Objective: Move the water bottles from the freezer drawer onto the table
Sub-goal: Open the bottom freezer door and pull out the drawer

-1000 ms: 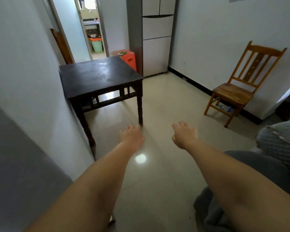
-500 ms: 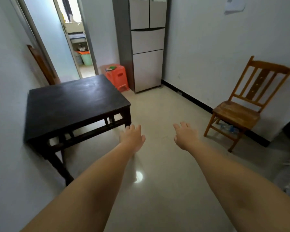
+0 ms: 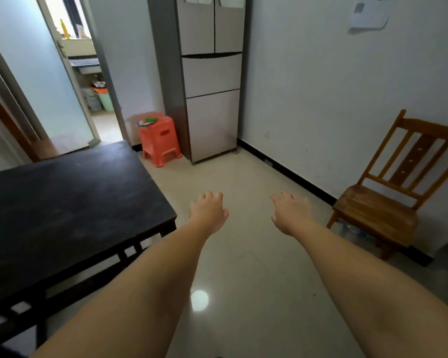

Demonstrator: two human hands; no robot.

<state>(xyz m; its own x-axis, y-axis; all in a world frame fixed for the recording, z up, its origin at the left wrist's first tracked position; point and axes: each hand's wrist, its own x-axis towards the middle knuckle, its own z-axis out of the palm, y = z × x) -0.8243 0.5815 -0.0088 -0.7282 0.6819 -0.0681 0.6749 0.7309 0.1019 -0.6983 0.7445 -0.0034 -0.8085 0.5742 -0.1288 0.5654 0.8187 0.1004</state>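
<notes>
A tall silver fridge (image 3: 210, 73) stands against the far wall, with its two top doors and both lower drawers closed; the bottom drawer (image 3: 212, 124) is the lowest panel. No water bottles show at the fridge. The dark wooden table (image 3: 62, 210) fills the left side, with nothing on its top. My left hand (image 3: 208, 211) and my right hand (image 3: 290, 213) are stretched out in front of me over the floor, palms down, fingers apart, holding nothing. Both are well short of the fridge.
An orange plastic stool (image 3: 161, 139) with a small item on top stands just left of the fridge. A wooden chair (image 3: 388, 200) sits by the right wall, with a plastic bottle (image 3: 352, 229) lying under it. An open doorway (image 3: 88, 81) leads out at the back left.
The view has moved forward and turned towards the fridge, which now looks larger and nearer. The table has slid to the left of the view. Both hands stay outstretched and empty.
</notes>
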